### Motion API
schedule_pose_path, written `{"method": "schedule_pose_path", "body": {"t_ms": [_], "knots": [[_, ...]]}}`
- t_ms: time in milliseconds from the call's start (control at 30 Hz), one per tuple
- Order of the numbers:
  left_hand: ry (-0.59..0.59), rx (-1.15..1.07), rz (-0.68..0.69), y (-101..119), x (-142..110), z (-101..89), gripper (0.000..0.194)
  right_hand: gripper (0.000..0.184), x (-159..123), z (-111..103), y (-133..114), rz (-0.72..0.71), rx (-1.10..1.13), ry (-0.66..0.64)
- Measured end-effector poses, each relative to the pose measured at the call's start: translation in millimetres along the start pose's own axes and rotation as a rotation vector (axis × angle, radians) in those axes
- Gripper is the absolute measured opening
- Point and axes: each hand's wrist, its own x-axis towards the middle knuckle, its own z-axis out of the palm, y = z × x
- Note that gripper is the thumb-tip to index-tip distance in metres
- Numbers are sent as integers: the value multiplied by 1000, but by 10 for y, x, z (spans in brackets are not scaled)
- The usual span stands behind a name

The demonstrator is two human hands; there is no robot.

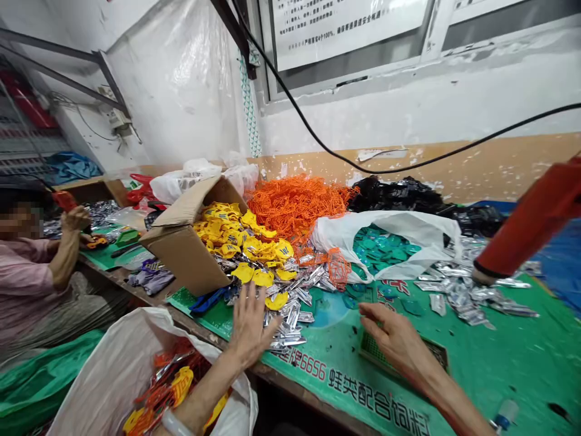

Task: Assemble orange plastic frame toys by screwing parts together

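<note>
My left hand [252, 327] is open with fingers spread, its fingertips at the near edge of a heap of yellow plastic pieces [263, 248]. Beside those fingers lie loose silver metal pieces [290, 315]. My right hand [393, 336] reaches in over a shallow green basket [372, 351], fingers stretched out and apart, with nothing visible in them. Small dark bits, too small to name, show inside the basket. Teal plastic pieces [381, 248] spill from a white plastic bag [422, 227] beyond that hand.
A tipped cardboard box [186, 254] holds yellow pieces. Orange plastic frames [299, 203] are piled behind. A red cylindrical tool [531, 224] hangs at right above more silver pieces [467, 297]. A white sack [109, 369] of assembled pieces stands front left. Another person [36, 266] works at far left.
</note>
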Motion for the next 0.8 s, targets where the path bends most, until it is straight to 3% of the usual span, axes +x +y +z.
{"method": "schedule_pose_path", "body": {"t_ms": [67,167,300,433,500,600,800], "knots": [[-96,45,122,57,-81,77,74,47,-81,8,17,-18,40,48],[-159,119,104,85,8,165,69,43,-112,27,-1,-43,74,117],[-118,105,97,82,234,120,59,39,-115,16,-30,-61,45,176],[-65,17,106,186,300,-82,48,36,-209,-22,6,-71,21,249],[-18,-271,99,335,358,-175,40,34,-250,-31,39,-70,5,285],[-94,-423,146,685,602,-179,30,30,-250,-19,82,-73,-33,330],[-256,-594,3,1420,1329,279,32,26,-281,103,69,-142,-119,387]]}}
